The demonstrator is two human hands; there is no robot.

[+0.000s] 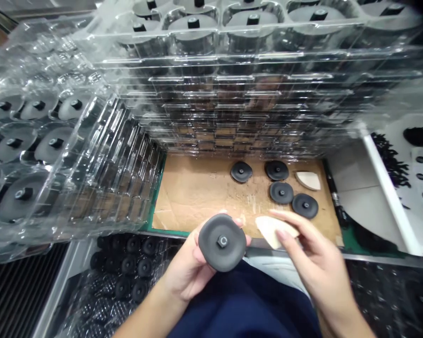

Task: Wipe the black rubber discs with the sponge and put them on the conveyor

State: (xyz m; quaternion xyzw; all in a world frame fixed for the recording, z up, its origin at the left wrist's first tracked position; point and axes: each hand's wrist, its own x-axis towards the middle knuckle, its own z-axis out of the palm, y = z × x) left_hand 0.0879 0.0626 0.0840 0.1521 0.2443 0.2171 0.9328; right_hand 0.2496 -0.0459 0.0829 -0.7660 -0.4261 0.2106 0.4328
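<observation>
A dark grey rounded disc [222,256] with a raised central stub is gripped by its edges in my left hand [188,270], its stub side facing up. Close by on the right, my right hand [319,263] pinches a cream-coloured wedge-shaped pad [271,229] between thumb and fingers. The pad and the disc are apart. Beyond my hands, several similar discs [281,192] lie on a brown cardboard sheet [193,192], with a second cream pad [308,180] beside them at the right.
Tall stacks of clear plastic trays [232,89] holding discs rise behind the cardboard, with more stacked trays [102,155] at the left. A white-edged panel [391,188] stands at the right, with small black parts [389,159] beyond it. More trays of discs [127,267] lie lower left.
</observation>
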